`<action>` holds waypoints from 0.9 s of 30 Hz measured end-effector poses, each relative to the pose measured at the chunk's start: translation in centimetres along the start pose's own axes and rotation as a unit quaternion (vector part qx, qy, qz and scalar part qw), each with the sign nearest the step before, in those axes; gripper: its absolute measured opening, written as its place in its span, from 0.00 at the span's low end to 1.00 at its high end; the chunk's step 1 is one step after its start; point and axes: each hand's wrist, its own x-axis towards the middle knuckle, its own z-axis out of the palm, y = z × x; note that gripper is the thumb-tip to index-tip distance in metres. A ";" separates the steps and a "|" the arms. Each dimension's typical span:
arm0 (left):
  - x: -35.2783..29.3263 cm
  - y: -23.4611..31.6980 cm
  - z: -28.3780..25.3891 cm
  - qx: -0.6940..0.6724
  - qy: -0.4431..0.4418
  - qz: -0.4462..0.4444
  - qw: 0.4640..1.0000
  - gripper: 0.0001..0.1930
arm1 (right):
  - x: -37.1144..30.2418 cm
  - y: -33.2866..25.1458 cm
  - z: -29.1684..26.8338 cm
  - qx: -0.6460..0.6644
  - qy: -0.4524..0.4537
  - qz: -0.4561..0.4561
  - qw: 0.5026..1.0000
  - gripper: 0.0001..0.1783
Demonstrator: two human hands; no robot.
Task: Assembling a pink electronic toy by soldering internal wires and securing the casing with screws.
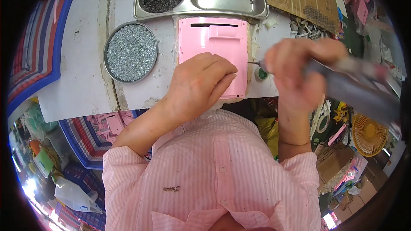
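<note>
A pink plastic casing (195, 42) with a long dark slot and a raised block near its far edge lies on the table before me. My left hand (199, 79) rests over its near part, thumb and forefinger pinched together near the right side. Whatever they may hold is too small or hidden to make out. To the right, my right hand (295, 64) is wrapped round a dark grey electric screwdriver (351, 83), blurred by motion. Its thin bit points left, just off the casing's right edge, apart from it.
At the left stands a round dish (105, 55) full of small silvery screws. A steel compartment tray (227, 1) with dark springs lies beyond the casing. Cardboard (295, 0) bearing more springs is at the far right. A small green-and-white round container (261, 74) sits beside the casing.
</note>
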 end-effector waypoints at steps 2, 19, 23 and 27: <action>0.2 0.1 0.1 -0.012 0.003 0.011 1.000 0.09 | 1.2 -2.0 0.4 0.094 -0.037 -0.005 0.995 0.18; -1.1 -5.0 -10.2 0.318 0.027 -0.214 0.923 0.07 | 4.8 5.3 -1.1 0.113 0.097 -0.041 0.988 0.10; -3.2 -6.0 -10.6 0.354 -0.016 -0.216 0.910 0.07 | 5.0 5.5 -0.6 0.030 0.066 -0.010 0.997 0.09; -2.9 -6.2 -10.5 0.304 0.021 -0.213 0.928 0.06 | 5.1 5.2 -0.7 0.016 0.039 -0.006 0.999 0.09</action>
